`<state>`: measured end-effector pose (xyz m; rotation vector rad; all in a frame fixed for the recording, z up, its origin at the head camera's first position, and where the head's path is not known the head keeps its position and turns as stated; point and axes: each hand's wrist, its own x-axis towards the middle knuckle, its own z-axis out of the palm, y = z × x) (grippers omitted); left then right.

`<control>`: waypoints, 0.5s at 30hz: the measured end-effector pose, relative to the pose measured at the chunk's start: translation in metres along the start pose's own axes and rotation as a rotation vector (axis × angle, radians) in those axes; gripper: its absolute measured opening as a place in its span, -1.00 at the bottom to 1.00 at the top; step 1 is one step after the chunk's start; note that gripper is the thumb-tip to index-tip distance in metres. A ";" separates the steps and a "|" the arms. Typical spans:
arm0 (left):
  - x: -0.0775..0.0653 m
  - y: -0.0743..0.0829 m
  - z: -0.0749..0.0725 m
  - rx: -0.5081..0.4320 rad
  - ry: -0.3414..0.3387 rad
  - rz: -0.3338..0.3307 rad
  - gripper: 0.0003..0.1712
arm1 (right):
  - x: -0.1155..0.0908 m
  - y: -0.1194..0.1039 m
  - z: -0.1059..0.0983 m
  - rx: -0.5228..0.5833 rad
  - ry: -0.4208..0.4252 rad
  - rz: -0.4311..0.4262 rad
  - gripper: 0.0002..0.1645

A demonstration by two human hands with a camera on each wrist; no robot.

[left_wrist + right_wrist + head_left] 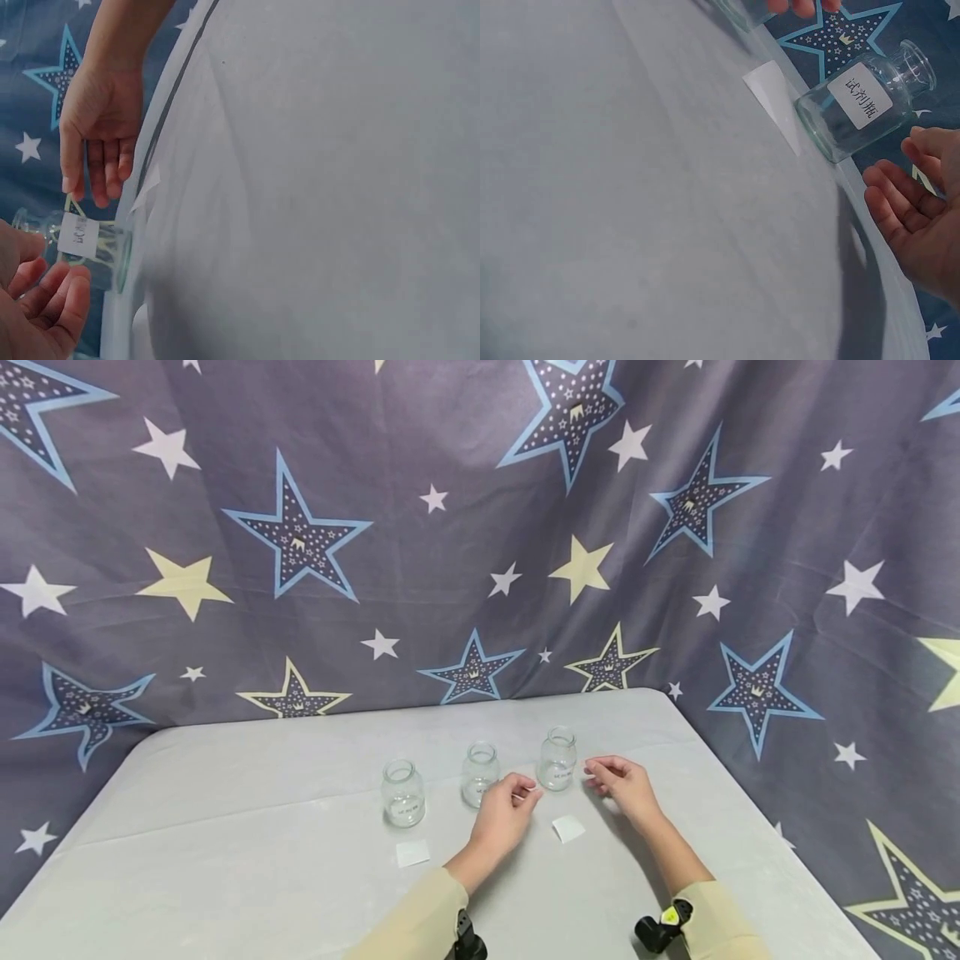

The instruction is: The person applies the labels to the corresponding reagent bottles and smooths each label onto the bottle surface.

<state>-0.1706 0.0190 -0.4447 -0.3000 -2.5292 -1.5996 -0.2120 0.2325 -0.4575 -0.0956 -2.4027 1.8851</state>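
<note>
Three clear glass reagent bottles stand upright in a row on the table: a left one (402, 795), a middle one (478, 770) and a right one (557, 760). Each bears a label; the right bottle's white label (860, 96) shows printed Chinese characters. My left hand (504, 814) hovers between the middle and right bottles, fingers loosely bent and holding nothing, overlapping part of the middle bottle in the head view. Just right of the right bottle is my right hand (624, 789), its fingers relaxed and apart from the glass, also with nothing in them.
One white paper piece (412, 853) lies before the left bottle, another (568, 828) before the right bottle. A pale cloth covers the table (247, 852). Behind and to the right hangs a dark star-patterned curtain (420, 568).
</note>
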 end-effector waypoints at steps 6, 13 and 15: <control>-0.009 -0.002 -0.022 0.030 -0.023 0.021 -0.86 | 0.001 -0.002 -0.005 -0.001 0.000 -0.002 -0.64; -0.024 -0.008 -0.061 0.081 -0.024 0.033 -0.86 | -0.002 -0.012 -0.010 -0.030 0.001 -0.019 -0.64; -0.029 -0.009 -0.075 0.095 -0.019 0.026 -0.87 | -0.003 -0.014 -0.013 -0.047 -0.002 -0.023 -0.63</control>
